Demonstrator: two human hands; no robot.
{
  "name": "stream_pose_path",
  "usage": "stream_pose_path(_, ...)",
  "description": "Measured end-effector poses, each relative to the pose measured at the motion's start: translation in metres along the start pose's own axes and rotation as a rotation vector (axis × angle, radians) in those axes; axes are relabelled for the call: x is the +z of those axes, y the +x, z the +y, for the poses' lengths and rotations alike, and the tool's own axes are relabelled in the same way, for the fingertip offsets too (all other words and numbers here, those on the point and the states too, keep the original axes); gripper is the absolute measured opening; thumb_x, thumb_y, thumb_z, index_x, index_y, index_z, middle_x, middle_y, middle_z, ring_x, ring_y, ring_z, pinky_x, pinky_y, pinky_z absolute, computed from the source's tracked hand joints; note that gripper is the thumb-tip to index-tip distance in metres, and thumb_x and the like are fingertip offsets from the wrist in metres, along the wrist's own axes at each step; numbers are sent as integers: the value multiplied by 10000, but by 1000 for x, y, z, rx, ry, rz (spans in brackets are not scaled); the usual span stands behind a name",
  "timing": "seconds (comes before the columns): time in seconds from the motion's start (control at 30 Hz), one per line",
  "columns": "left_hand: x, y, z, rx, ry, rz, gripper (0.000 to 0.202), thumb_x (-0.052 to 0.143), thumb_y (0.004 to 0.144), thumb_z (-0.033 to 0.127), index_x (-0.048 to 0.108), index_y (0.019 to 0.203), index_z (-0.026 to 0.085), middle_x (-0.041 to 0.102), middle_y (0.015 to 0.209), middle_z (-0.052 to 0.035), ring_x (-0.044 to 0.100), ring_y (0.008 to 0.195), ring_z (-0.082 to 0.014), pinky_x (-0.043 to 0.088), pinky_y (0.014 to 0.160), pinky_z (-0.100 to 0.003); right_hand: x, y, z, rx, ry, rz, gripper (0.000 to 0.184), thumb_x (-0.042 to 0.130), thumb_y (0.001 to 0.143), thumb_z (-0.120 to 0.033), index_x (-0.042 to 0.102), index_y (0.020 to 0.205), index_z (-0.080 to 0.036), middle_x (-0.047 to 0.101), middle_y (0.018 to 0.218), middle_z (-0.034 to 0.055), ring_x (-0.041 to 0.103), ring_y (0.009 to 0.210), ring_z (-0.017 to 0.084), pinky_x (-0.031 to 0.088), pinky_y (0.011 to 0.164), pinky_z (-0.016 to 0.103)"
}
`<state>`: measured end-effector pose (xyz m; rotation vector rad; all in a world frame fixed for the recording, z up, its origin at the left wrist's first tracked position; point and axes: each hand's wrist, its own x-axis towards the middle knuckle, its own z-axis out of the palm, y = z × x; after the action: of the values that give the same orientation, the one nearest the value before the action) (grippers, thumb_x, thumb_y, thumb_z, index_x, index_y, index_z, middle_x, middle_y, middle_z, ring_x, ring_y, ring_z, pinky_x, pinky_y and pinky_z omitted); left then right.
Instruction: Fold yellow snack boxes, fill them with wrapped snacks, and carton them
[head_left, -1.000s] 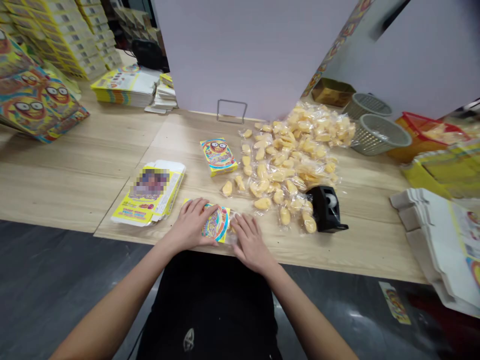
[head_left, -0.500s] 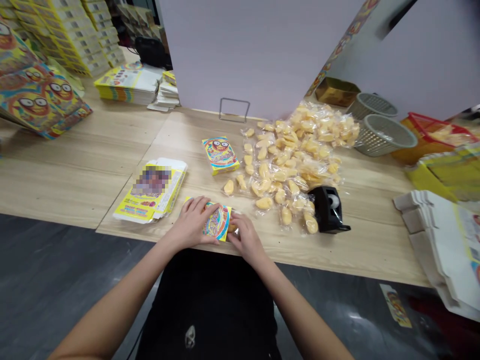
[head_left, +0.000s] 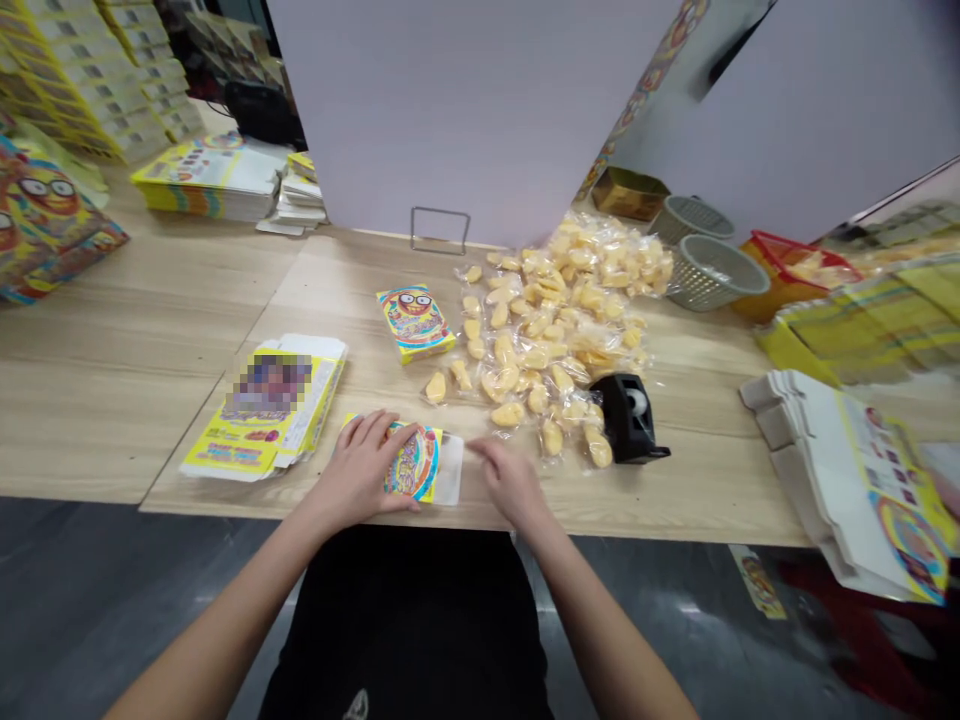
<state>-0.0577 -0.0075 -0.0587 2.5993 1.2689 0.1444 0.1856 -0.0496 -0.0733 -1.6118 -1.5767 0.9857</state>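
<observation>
Yellow with a printed blue ring, the small box [head_left: 415, 465] lies flat by the desk's [head_left: 600, 510] near edge, its long axis running roughly along that edge. The left hand [head_left: 367, 465] grips it from above, thumb at the near side, fingers over the top. A white flap [head_left: 450, 470] sticks out from the box's right end, and the right hand [head_left: 512, 482] is the nearer one to it: its forefinger points left at the flap, just short of touching, the other fingers curled; blur hides whether the thumb presses against them. To the left is a pile of cartons [head_left: 232, 450]; at far right, white cartons [head_left: 802, 460] overhang the near edge. Beyond the right hand, a black tape dispenser [head_left: 626, 420] sits against the heap of yellow pieces [head_left: 525, 355] in clear wrappers, which spreads towards the far edge. A second box [head_left: 415, 322] lies face up left of this heap. Behind its right side stand two grey baskets [head_left: 712, 285], the front one holding something pale, and a red bin [head_left: 765, 250] with yellowish contents too blurred to name.
</observation>
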Motion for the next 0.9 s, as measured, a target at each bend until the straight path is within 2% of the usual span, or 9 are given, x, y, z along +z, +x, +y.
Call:
stream_pose_path(0.1,0,1,0,-4,12,1,980,719,592,673,377,1411,259,415,1427,-155,328,1348,-353,223,1106,-517,-27,9,17,-169,-535,125,449,440,867,-57,599,1247,-236,536,1369,91,343,1342,313,173,1111,574)
stream_pose_path(0.2,1,1,0,1,23,17,972,709,594,683,393,1404,248,421,1424,-160,338,1342,-360,230,1102,-518,-22,1,23,-289,-938,111,376,485,897,-102,583,1245,-208,626,1197,111,470,1178,301,253,1068,532)
stream_pose_path(0.27,2,1,-2,11,25,26,957,688,606,701,401,1399,249,425,1420,-161,343,1339,-363,236,1098,-519,-8,-11,21,-287,-968,141,348,494,917,-169,565,1258,-178,658,996,113,533,989,268,362,970,463)
stream_pose_path(0.37,4,1,-4,26,34,35,950,656,621,725,395,1404,253,426,1419,-164,337,1342,-368,233,1095,-529,0,-27,19,-239,-818,301,336,495,929,-310,579,1214,-153,629,949,124,529,934,268,410,875,418)
stream_pose_path(0.47,4,2,-4,29,40,31,951,632,633,740,389,1409,247,428,1415,-168,339,1340,-372,232,1094,-536,-19,-28,30,-52,-692,636,347,470,927,-428,611,1061,-141,600,973,156,512,958,298,402,863,456)
stream_pose_path(0.53,2,2,-2,21,37,22,948,625,635,745,390,1409,250,430,1412,-165,347,1334,-375,242,1086,-538,-35,-23,43,81,-664,770,365,464,920,-449,605,1012,-125,595,953,174,512,952,316,402,843,484)
stream_pose_path(0.6,1,3,-1,14,34,15,946,629,634,742,390,1407,253,430,1413,-163,348,1333,-376,248,1083,-535,-43,-20,55,92,-648,710,343,460,920,-406,608,1026,-115,607,963,177,524,967,318,412,845,489)
stream_pose_path(0.73,0,3,1,17,32,6,953,638,629,738,394,1403,238,424,1417,-164,344,1335,-370,233,1096,-525,-31,-24,57,-96,-574,377,379,407,942,-299,538,1260,-141,599,1204,169,523,1140,292,403,958,485)
stream_pose_path(0.9,0,2,2,-6,34,9,956,670,622,708,376,1411,257,412,1427,-157,329,1346,-363,227,1101,-517,5,-28,42,-155,-655,181,741,520,881,-509,294,1457,-101,421,1445,221,340,1361,364,178,1089,645)
